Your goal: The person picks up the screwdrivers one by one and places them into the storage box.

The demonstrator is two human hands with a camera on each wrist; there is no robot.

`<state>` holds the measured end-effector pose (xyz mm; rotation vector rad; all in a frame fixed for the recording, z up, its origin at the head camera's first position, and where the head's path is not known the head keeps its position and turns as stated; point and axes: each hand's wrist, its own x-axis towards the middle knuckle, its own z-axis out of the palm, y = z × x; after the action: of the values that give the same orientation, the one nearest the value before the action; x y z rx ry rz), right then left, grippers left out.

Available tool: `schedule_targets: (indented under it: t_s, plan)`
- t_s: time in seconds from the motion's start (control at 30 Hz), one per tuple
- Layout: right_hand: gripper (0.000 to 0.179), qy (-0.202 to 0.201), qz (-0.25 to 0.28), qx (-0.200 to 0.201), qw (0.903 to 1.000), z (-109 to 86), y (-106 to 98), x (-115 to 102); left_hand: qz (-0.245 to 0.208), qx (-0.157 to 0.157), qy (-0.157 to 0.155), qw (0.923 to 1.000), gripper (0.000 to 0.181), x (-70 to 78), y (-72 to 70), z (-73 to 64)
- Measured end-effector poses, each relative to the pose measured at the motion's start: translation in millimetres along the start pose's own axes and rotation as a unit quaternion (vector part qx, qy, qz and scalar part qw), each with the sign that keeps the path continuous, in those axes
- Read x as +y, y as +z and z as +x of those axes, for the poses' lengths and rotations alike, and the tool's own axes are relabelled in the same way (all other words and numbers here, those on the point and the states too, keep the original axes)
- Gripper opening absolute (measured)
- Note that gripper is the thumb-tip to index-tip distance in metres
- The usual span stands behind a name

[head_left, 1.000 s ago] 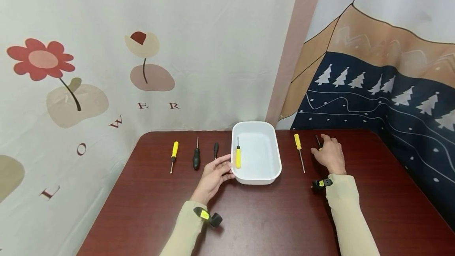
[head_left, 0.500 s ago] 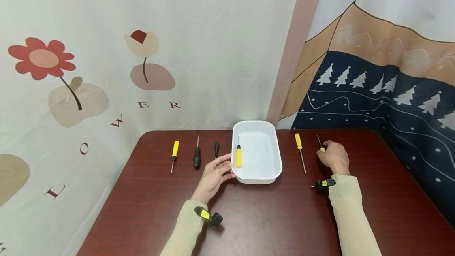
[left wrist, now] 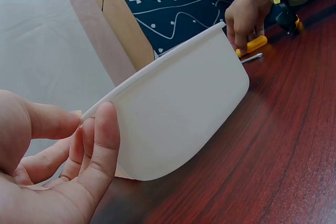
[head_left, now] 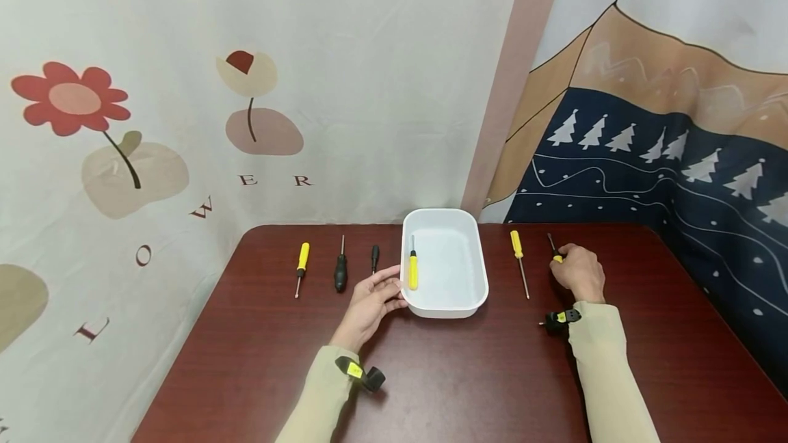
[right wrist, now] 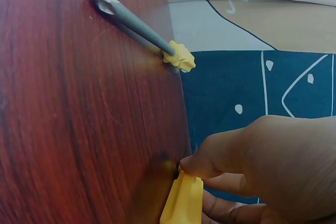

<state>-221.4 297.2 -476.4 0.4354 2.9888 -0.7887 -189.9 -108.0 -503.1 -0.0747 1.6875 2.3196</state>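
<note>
left of the left hand (head_left: pixel 368 307) we see, farthest out, a yellow-and-black screwdriver (head_left: pixel 301 262) on the glossy, red-brown, wood-grained table (head_left: pixel 468 374); nearer lies a thick dark-handled screwdriver (head_left: pixel 340 275), then, just beyond the fingers, a slim black screwdriver (head_left: pixel 375 256), partly hidden. the left hand pinches the rim of a smooth white tray (head_left: pixel 452 265), round-cornered and probably plastic; inside, along the wall nearest that hand, lies a yellow-handled screwdriver (head_left: pixel 413 272). between tray and right hand (head_left: pixel 581 274) we see a fluted yellow screwdriver (head_left: pixel 516 245) with a bare metal shaft. the right hand pinches the ridged yellow grip of another, the rightmost screwdriver (right wrist: pixel 182 203); we cannot tell whether it is lifted. we judge the work early: one screwdriver is in the tray, one is in hand, four lie outside, untouched.
</note>
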Motion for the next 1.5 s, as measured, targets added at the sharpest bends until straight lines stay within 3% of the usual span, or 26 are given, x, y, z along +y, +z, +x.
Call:
schedule_targets:
  t_s: [0.23,0.73,1.5]
  plan:
    - [0.05,0.001,0.001,0.003,1.0,1.0,-1,0,0.0,-0.003,0.0,1.0,0.044,0.0,-0.5,0.4]
    - [0.049,-0.006,0.058,-0.01,0.9982,1.5,4,-5,0.004,0.001,-0.002,1.0,0.044,-0.3,-1.1,-4.3]
    - [0.043,-0.06,0.126,0.017,0.99,-0.9,7,-22,0.01,0.002,0.001,0.9999,0.043,0.2,-0.8,-0.7]
